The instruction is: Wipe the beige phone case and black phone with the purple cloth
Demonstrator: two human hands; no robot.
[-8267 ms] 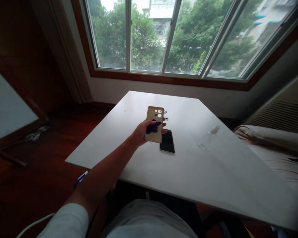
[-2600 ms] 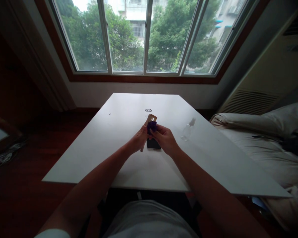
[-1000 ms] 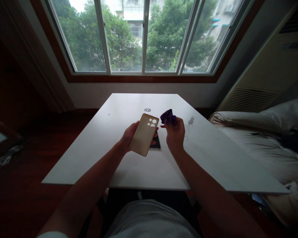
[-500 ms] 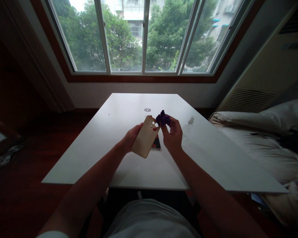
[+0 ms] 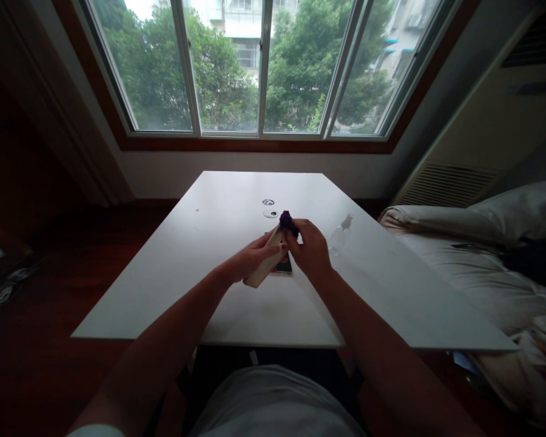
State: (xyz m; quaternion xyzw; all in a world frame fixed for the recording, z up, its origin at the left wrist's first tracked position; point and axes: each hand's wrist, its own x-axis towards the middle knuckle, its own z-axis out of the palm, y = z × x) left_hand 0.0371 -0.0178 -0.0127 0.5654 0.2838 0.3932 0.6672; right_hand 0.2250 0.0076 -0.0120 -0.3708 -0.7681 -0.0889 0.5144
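One tan phone case (image 5: pixel 260 272), purple cloth (image 5: pixel 288 223) pressed on

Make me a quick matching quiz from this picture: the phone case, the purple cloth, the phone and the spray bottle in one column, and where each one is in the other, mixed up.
Things:
1. phone case
2. purple cloth
3. phone
4. spray bottle

Places:
A. lying flat on the table, partly hidden under the hands
B. held in the left hand
C. on the table, to the right of both hands, untouched
D. pinched in the right hand, pressed to the case

Pairs: 1-B, 2-D, 3-A, 4-C
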